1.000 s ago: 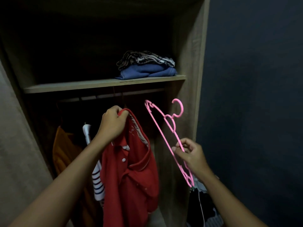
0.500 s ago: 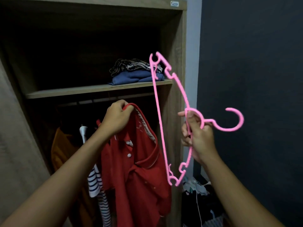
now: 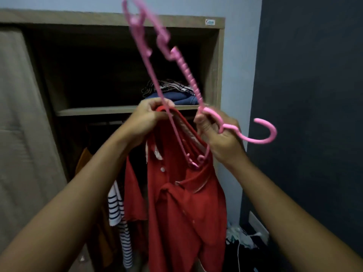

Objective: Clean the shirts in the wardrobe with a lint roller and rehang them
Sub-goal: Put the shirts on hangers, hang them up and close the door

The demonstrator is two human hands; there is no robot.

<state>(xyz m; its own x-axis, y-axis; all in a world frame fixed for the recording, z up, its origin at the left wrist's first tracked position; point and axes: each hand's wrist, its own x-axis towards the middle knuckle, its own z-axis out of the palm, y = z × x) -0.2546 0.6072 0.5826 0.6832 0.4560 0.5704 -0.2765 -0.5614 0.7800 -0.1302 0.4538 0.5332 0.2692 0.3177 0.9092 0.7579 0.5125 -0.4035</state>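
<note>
A red polo shirt (image 3: pixel 184 205) hangs in front of the open wardrobe (image 3: pixel 117 20). My left hand (image 3: pixel 151 118) is closed on the top of its collar and holds it up. My right hand (image 3: pixel 220 134) grips a pink plastic hanger (image 3: pixel 184 69) just below its hook, which points right. The hanger stands nearly on end: its lower tip is inside the shirt's neck opening, while its upper end reaches the top edge of the view. No lint roller is in view.
Folded clothes (image 3: pixel 172 93) lie on the wardrobe shelf (image 3: pixel 102 110). Below it hang a striped shirt (image 3: pixel 117 213) and an orange garment (image 3: pixel 84 160). A beige door panel (image 3: pixel 21 134) is at the left, a dark wall (image 3: pixel 310 114) at the right, and clutter (image 3: pixel 241 240) on the floor.
My right hand brought the hanger left to the shirt and slid its lower end into the collar. The camera tilted up, and both hands rose closer together.
</note>
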